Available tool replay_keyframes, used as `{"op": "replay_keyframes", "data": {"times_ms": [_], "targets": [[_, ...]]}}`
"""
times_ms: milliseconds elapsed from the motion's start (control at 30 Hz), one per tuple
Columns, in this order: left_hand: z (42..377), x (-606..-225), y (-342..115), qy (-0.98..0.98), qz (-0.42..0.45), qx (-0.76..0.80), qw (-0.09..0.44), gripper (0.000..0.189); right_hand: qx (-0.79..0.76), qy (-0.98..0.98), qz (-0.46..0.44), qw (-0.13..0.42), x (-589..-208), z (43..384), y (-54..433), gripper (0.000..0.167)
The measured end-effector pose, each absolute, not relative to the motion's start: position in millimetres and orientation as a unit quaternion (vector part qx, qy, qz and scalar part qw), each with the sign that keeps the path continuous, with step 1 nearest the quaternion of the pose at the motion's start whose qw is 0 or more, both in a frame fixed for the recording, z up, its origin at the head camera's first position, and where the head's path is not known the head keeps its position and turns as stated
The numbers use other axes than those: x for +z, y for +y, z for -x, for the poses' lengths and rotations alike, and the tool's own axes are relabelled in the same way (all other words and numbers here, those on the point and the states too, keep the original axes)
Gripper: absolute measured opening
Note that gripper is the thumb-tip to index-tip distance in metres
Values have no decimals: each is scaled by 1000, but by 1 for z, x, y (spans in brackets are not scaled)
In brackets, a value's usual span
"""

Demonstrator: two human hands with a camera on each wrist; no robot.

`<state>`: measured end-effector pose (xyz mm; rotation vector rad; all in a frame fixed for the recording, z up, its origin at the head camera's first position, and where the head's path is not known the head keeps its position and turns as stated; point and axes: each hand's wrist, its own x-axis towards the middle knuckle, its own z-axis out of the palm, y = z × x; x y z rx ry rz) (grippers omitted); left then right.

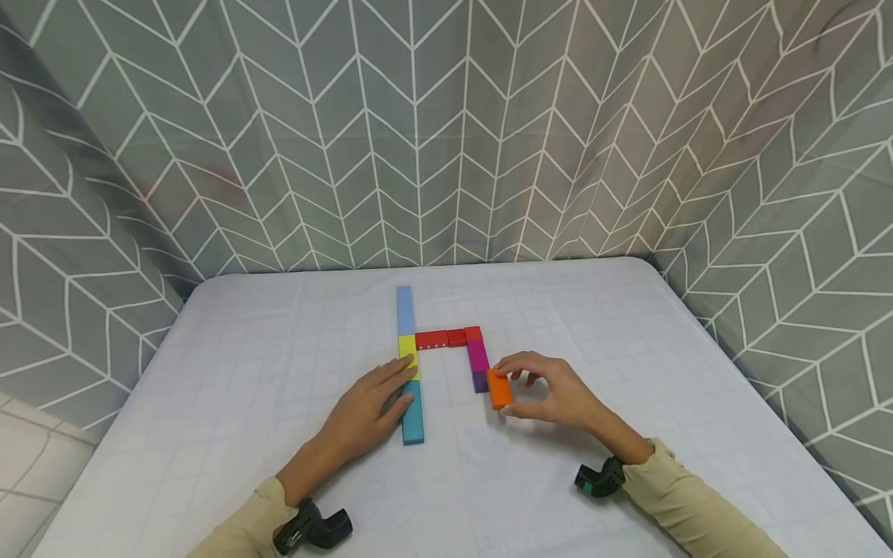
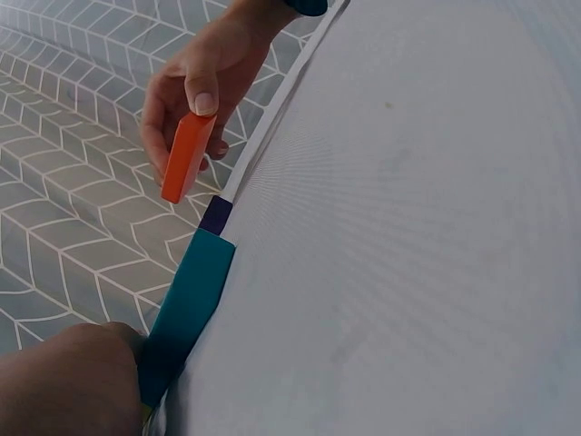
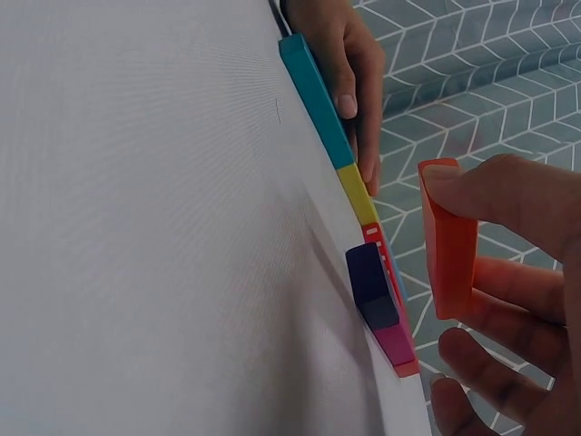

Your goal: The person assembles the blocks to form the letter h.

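Note:
Between thumb and fingertips, my right hand pinches an orange block. The right wrist view shows that orange block raised off the table, beside the dark purple block. My left hand lies with extended fingers on the yellow block, its thumb touching the teal block. Light blue, yellow and teal blocks form one straight column. From the yellow one a row of red blocks runs right to a corner, where a magenta block and the purple one come down.
White cloth covers the table. A patterned grey curtain hangs behind it and along the sides. Each wrist carries a black camera, the left camera and the right camera, close to the tabletop.

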<state>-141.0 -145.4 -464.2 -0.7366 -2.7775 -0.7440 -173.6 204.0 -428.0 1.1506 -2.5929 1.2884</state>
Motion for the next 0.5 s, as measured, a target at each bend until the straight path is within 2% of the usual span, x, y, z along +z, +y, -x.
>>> {"op": "replay_keyframes", "data": {"times_ms": [500], "targets": [[141, -465, -146, -931, 247, -256, 83, 51, 417, -826, -379, -2, -434, 170, 206, 47]]}}
